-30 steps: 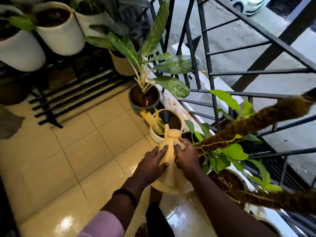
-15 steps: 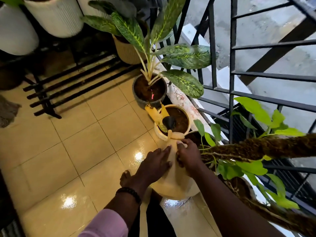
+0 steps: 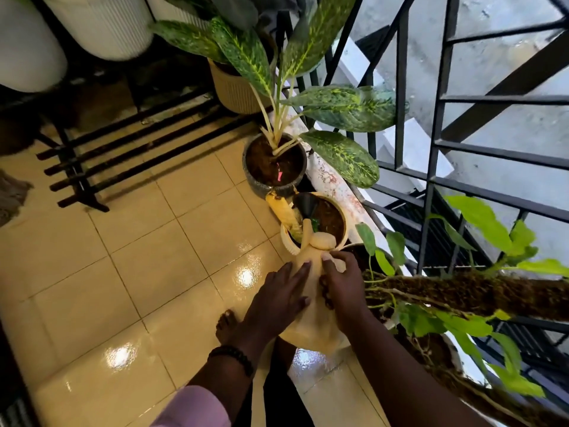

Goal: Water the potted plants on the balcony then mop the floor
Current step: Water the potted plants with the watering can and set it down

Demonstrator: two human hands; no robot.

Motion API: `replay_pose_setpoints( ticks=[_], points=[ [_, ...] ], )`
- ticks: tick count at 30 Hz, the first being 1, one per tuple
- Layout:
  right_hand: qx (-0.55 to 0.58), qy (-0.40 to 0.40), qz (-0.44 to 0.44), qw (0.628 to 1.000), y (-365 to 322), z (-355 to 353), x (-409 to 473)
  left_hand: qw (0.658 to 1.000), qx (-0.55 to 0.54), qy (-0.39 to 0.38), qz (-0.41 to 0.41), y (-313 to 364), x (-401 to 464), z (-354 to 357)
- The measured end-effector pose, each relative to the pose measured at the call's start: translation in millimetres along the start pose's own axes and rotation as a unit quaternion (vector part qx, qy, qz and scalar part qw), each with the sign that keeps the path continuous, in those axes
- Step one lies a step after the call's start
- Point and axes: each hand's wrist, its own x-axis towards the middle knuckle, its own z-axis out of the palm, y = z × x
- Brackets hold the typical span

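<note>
I'm mid-watering, mop part not started. Cream watering can [image 3: 311,306] is tipped forward over the small cream pot [image 3: 326,220], its dark spout head [image 3: 303,203] above that pot's soil. My left hand [image 3: 278,303] lies flat on the can's side, fingers straight and a little spread; my right hand [image 3: 345,291] curls round the handle near the top. Can't see water coming out. The grey pot [image 3: 274,167] with the big spotted leaves sits just behind, soil dark, maybe already done, can't tell. The vine plant [image 3: 462,291] to my right and the white pots [image 3: 101,26] at back look pending. Floor tiles [image 3: 123,272] are glossy with reflections; no mop in view
</note>
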Motion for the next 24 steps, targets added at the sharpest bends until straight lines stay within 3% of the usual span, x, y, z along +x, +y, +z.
replay_pose_setpoints(
  ticks=[8, 17, 24],
  points=[
    [-0.015, -0.008, -0.084, 0.996, -61.0, 29.0, -0.3, 0.996, -0.015, 0.071, 0.048, -17.1, 14.7, -63.9],
    [-0.080, -0.031, -0.136, 0.987, -117.4, 80.2, 27.2, 0.994, -0.054, 0.097, 0.008, -44.8, 37.8, -122.0],
    [-0.138, -0.040, -0.129, 0.981, -133.5, 117.7, 66.9, 0.990, -0.111, 0.074, -0.050, -70.6, 70.2, -138.6]
  ],
)
